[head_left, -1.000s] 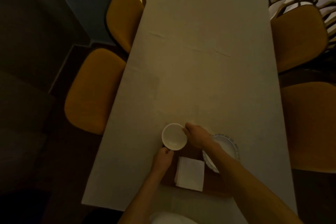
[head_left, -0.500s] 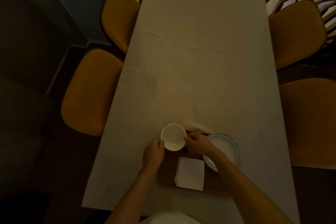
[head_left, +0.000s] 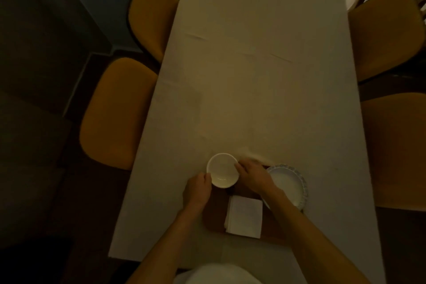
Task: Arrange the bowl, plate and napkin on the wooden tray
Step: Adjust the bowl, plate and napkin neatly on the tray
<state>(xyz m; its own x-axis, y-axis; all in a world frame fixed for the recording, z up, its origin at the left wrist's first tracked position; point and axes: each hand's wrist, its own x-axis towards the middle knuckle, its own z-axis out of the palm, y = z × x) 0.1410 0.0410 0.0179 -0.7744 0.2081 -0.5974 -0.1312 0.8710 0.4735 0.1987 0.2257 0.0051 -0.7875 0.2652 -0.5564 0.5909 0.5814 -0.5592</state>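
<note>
Bowl, small round white ceramic (head_left: pixel 222 170), is pinched at its rim from both sides: left hand (head_left: pixel 198 188) fingers on the near-left edge, right hand (head_left: pixel 253 175) fingers on the right edge. It sits at the far-left corner of the dark wooden tray (head_left: pixel 216 214); I can't tell if it's lifted or resting.

Doing this step well, my read: keep both grips opposed and level, set the bowl fully inside the tray edge, then open the fingers outward so it doesn't skid.

Near to far from the grips:
- 1 folded white square napkin (head_left: pixel 244 219), just nearer than both hands, on the tray
- 1 white scalloped-rim plate (head_left: pixel 290 185), just right of the right hand, partly under the forearm
- 1 cloth-covered bench (head_left: pixel 265 76)
- 4 mustard upholstered chairs (head_left: pixel 117 110), two per side, well apart from the grips
</note>
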